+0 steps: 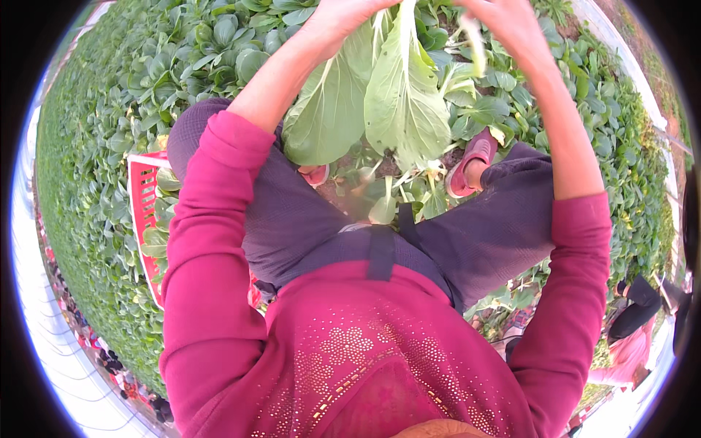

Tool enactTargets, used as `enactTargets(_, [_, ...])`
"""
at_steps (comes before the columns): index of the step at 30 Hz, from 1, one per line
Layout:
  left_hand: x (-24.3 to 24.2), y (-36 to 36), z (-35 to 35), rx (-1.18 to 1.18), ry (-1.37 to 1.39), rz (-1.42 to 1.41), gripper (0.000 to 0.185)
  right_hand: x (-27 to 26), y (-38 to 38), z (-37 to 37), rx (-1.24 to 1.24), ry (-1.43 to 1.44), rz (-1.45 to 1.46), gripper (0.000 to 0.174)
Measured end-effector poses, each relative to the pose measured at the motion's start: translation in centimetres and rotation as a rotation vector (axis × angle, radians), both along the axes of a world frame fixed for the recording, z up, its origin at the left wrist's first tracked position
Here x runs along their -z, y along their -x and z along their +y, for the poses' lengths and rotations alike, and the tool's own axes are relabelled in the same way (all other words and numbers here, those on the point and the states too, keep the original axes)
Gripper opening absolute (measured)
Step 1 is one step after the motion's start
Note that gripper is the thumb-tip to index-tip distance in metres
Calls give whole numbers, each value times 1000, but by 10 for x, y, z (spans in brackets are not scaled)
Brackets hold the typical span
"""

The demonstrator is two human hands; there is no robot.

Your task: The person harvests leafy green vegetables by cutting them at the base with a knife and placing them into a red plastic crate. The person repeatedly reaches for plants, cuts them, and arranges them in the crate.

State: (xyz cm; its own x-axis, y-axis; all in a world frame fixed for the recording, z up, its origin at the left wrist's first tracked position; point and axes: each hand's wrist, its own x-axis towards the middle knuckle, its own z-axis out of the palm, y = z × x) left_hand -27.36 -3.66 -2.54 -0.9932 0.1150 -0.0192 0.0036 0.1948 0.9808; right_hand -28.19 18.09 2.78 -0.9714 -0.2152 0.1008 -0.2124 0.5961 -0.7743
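Observation:
At the top edge, my left hand (342,24) is at the upper end of a leafy green plant, bok choy by its look, whose broad leaves (408,93) hang downward. Its fingertips are cut off by the picture, but the plant hangs from them. My right hand (501,22) is a little to the right, its fingers partly out of view. Just below them is a blurred pale stalk (475,46); whether it is held or falling is unclear. Loose leaves and stalks (383,208) lie on the soil between my feet.
A red plastic crate (143,191) with leafy greens stands beside my left leg. Dense rows of leafy plants (109,126) spread around me. My pink shoes (473,161) rest among them. Another person in dark trousers (635,306) is at the lower right. A pale border strip runs along the right.

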Motion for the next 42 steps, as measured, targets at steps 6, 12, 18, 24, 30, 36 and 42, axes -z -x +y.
enactTargets(6, [-3,-4,16,7,277,253,52,36,19,-14,-199,312,-168,25])
enactTargets(12, [-28,-12,-11,311,-74,9,47,9,10,8,-252,160,-160,8])
enactTargets(18, [-11,-28,-30,557,-676,-466,63,25,7,43,-284,375,-379,14])
enactTargets(24, [9,-27,-76,462,-929,-421,56,86,42,119,-129,-445,-115,29])
enactTargets(30, [29,-5,-109,459,-1092,-383,50,106,51,107,-172,-356,181,31])
enactTargets(36, [38,1,-78,521,-1099,-428,47,49,29,44,15,640,-398,17])
enactTargets(42, [25,-32,-25,98,-867,-546,60,26,17,0,-50,429,-517,52])
